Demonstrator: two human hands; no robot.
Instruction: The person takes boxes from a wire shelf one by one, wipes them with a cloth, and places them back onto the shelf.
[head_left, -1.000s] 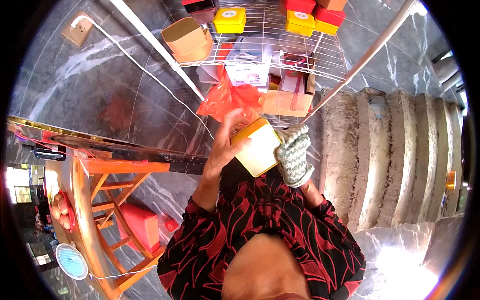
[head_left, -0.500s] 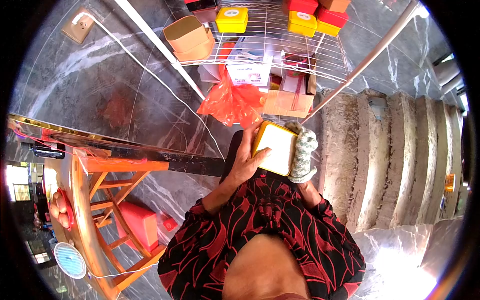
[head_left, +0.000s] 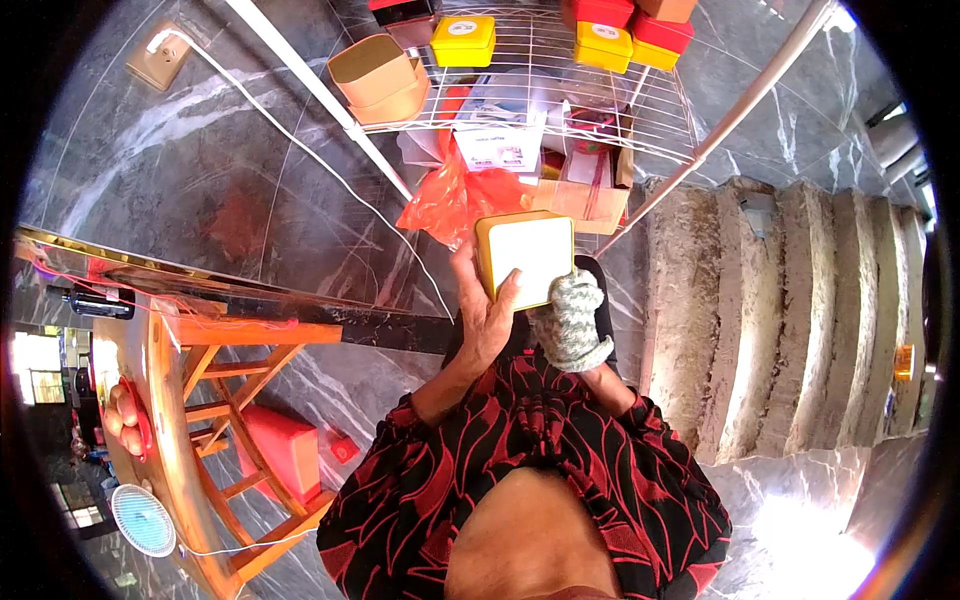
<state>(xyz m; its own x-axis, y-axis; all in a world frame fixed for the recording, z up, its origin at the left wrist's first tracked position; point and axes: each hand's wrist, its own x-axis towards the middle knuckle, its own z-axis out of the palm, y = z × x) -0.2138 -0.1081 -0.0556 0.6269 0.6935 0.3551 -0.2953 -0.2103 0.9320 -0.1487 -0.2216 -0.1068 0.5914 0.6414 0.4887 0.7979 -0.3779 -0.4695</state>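
Note:
My left hand (head_left: 482, 312) is closed around the left side of a yellow square box (head_left: 526, 262), its thumb lying on the broad white face. The box is tilted, with its white face up toward me and a yellow side showing at the top. A mottled grey-green and white knitted glove or mitt covers my right hand (head_left: 570, 322). That covered hand grips the box at its lower right corner; the separate fingers are hidden by the fabric. Just beyond the box hangs a red plastic bag (head_left: 455, 200).
Ahead stands a white wire rack (head_left: 530, 45) bearing a yellow box (head_left: 463, 41), a tan container (head_left: 378, 78) and other boxes. A cardboard box (head_left: 580, 204) sits below. Concrete steps (head_left: 745, 330) rise at right. A wooden chair (head_left: 235, 400) and table (head_left: 165, 440) stand at left.
The yellow box has moved up and slightly left and turned toward upright. My covered right hand has slid from its right side down to the lower right corner.

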